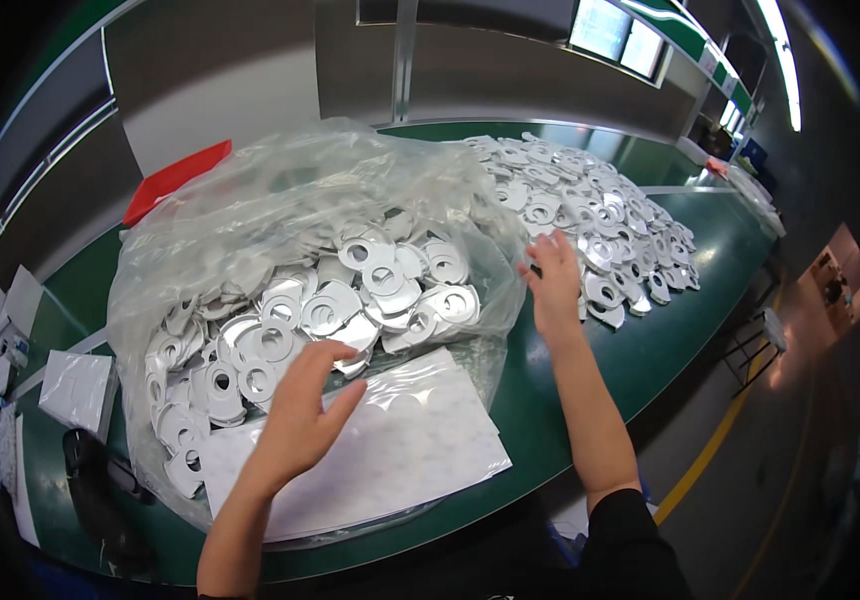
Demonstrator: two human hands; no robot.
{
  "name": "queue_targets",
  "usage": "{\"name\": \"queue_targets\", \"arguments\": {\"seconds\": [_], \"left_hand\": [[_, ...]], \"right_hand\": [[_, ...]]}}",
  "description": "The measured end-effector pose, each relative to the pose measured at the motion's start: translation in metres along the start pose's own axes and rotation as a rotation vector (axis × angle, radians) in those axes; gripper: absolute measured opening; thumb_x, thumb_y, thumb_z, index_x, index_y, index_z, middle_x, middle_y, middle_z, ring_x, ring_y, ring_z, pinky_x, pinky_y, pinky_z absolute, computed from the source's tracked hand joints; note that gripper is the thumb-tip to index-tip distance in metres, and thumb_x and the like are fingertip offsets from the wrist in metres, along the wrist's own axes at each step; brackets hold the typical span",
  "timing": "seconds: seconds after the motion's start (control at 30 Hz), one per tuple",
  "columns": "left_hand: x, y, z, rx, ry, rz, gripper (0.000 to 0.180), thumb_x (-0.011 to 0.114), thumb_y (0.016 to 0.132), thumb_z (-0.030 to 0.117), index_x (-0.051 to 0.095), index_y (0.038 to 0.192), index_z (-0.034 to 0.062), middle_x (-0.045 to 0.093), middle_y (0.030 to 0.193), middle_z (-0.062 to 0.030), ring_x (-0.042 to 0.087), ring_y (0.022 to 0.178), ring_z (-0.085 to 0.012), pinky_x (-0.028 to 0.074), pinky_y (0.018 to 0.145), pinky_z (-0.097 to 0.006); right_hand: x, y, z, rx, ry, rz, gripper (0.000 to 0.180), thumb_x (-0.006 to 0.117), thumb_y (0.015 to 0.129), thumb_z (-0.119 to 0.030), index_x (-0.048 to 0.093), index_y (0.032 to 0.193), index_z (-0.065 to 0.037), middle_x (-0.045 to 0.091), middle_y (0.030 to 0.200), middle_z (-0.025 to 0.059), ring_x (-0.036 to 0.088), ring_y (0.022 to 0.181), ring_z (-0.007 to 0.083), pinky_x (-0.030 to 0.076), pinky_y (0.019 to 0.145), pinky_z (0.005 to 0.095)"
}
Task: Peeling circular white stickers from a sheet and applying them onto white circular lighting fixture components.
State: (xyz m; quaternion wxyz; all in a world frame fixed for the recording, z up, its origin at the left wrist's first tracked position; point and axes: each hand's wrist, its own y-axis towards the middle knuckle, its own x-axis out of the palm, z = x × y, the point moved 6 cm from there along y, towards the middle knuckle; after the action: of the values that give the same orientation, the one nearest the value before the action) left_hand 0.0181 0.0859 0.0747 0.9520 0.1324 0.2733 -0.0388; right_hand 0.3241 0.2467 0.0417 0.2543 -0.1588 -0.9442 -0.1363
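Observation:
A large clear plastic bag [280, 190] lies spread on the green table, its mouth toward me. Inside it are many flat silvery metal pieces [275, 340] with round holes. White sheets in a glossy film [390, 450] lie in front of these pieces. My left hand [302, 420] hovers over the sheets, thumb and fingers apart, holding nothing. At the bag's right edge, my right hand [554, 290] is raised with its fingers slightly bent and spread; nothing shows in it. Just beyond it a second heap of the same metal pieces [600, 220] rests loose on the table.
A red tray [175, 182] stands behind the bag at the left. On the green table [540, 430], a white wrapped packet [78, 390] and a black object [100, 490] sit at the left. A stool [765, 335] stands on the floor to the right.

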Motion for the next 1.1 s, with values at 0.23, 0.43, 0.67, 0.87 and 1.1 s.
{"name": "queue_targets", "arguments": {"seconds": [0.23, 0.43, 0.67, 0.87, 1.1], "left_hand": [[-0.05, -0.024, -0.009, -0.103, 0.74, 0.159, 0.069, 0.079, 0.064, 0.016, 0.045, 0.122, -0.0018, 0.05, 0.118, -0.0182, 0.049, 0.104, -0.0356, 0.041, 0.087, -0.041], [-0.041, -0.033, -0.039, -0.12, 0.738, 0.252, 0.072, 0.081, 0.061, 0.019, 0.046, 0.12, -0.0025, 0.049, 0.113, -0.0181, 0.048, 0.098, -0.0346, 0.044, 0.083, -0.041], [-0.045, -0.031, -0.043, -0.12, 0.662, 0.234, 0.054, 0.076, 0.067, 0.013, 0.05, 0.113, 0.0012, 0.049, 0.105, -0.0179, 0.05, 0.093, -0.0346, 0.045, 0.08, -0.041], [-0.079, -0.035, -0.042, -0.132, 0.574, 0.501, 0.034, 0.059, 0.072, -0.002, 0.05, 0.105, 0.0028, 0.054, 0.089, -0.0148, 0.055, 0.078, -0.0299, 0.045, 0.072, -0.036], [-0.069, -0.035, -0.017, -0.163, 0.123, 0.607, 0.05, 0.059, 0.079, -0.005, 0.047, 0.127, 0.0044, 0.046, 0.078, -0.0075, 0.047, 0.067, -0.0166, 0.04, 0.06, -0.029]], "right_hand": [[0.061, -0.052, 0.001, -0.265, -0.517, -0.401, 0.016, 0.06, 0.086, -0.006, 0.059, 0.101, -0.002, 0.06, 0.084, 0.0004, 0.055, 0.074, 0.0065, 0.045, 0.062, 0.0212], [0.106, -0.13, 0.005, -0.506, -0.748, -0.885, 0.013, 0.063, 0.079, 0.001, 0.063, 0.092, -0.003, 0.063, 0.08, 0.0085, 0.059, 0.063, 0.0175, 0.047, 0.057, 0.0271], [0.117, -0.161, 0.011, -0.637, -0.795, -1.166, 0.014, 0.065, 0.076, 0.003, 0.065, 0.09, -0.003, 0.064, 0.079, 0.0089, 0.06, 0.066, 0.0188, 0.048, 0.057, 0.0264], [0.111, -0.146, 0.011, -0.126, -0.867, -1.23, 0.014, 0.068, 0.076, -0.009, 0.065, 0.089, -0.003, 0.063, 0.078, 0.0085, 0.058, 0.068, 0.0212, 0.047, 0.061, 0.0294], [0.1, -0.176, 0.007, 0.089, -1.075, -1.621, 0.023, 0.071, 0.071, -0.017, 0.064, 0.089, -0.003, 0.064, 0.082, 0.009, 0.062, 0.077, 0.0249, 0.048, 0.069, 0.034]]}}
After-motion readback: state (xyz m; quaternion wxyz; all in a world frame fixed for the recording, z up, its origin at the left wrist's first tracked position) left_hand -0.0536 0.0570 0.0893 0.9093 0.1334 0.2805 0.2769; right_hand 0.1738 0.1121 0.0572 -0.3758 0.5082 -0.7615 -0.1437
